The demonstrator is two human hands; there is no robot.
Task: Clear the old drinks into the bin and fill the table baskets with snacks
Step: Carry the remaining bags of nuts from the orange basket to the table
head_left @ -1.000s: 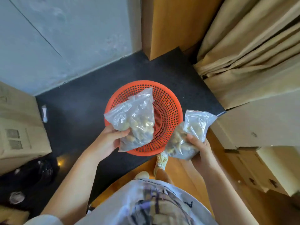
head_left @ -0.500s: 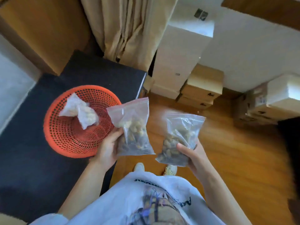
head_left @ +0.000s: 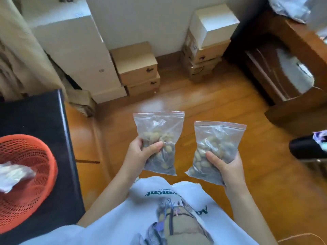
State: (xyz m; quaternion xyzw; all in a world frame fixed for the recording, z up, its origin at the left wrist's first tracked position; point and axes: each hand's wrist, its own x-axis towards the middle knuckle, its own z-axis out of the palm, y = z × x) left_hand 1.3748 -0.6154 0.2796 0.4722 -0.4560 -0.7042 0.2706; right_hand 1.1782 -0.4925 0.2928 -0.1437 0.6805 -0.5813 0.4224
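Observation:
My left hand [head_left: 140, 153] grips a clear zip bag of pale round snacks [head_left: 159, 131] by its lower half. My right hand [head_left: 226, 167] grips a second such snack bag [head_left: 217, 142] the same way. Both bags stand upright over the wooden floor, side by side and apart. At the far left an orange mesh basket [head_left: 35, 177] sits on a black table [head_left: 35, 117], well to the left of my left hand. One clear snack bag [head_left: 12, 175] lies inside the basket.
Stacked cardboard boxes [head_left: 138, 68] and a second stack [head_left: 205, 46] stand against the white wall ahead. A tall white box [head_left: 74, 50] and beige curtain [head_left: 17, 59] are at the left. Dark wooden furniture [head_left: 292, 68] fills the right. A black chair edge [head_left: 307, 147] shows at far right.
The view has swung right, away from the table. The basket has slid to the left edge, with a snack bag now inside it. Both hands carry their bags over the floor.

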